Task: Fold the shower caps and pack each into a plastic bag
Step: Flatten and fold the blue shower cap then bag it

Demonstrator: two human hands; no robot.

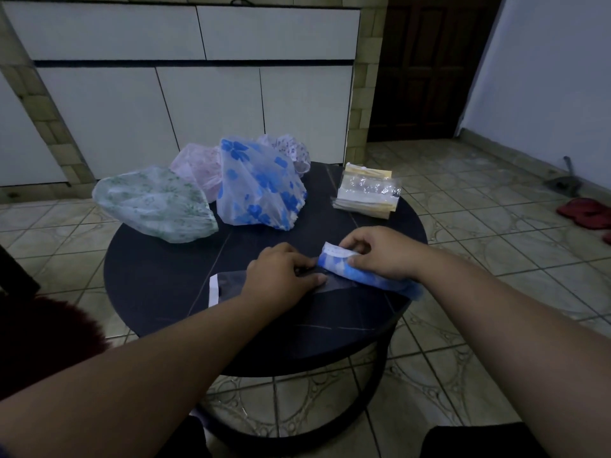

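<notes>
A folded blue-flowered shower cap (334,261) lies at the front right of the round dark table (165,285). My right hand (380,252) grips it, fingers curled over its top. A clear plastic bag (231,284) with a white end strip lies flat to its left. My left hand (281,272) pinches the bag's mouth right next to the folded cap. Behind stand unfolded caps: a green-patterned cap (155,203), a pink cap (198,165), a blue-flowered cap (261,186) and a purple-patterned cap (291,148).
A stack of clear plastic bags (367,190) with yellowish strips sits at the table's back right. White cabinet doors (211,104) stand behind the table. Red slippers (585,213) and a dustpan (562,180) lie on the tiled floor at right.
</notes>
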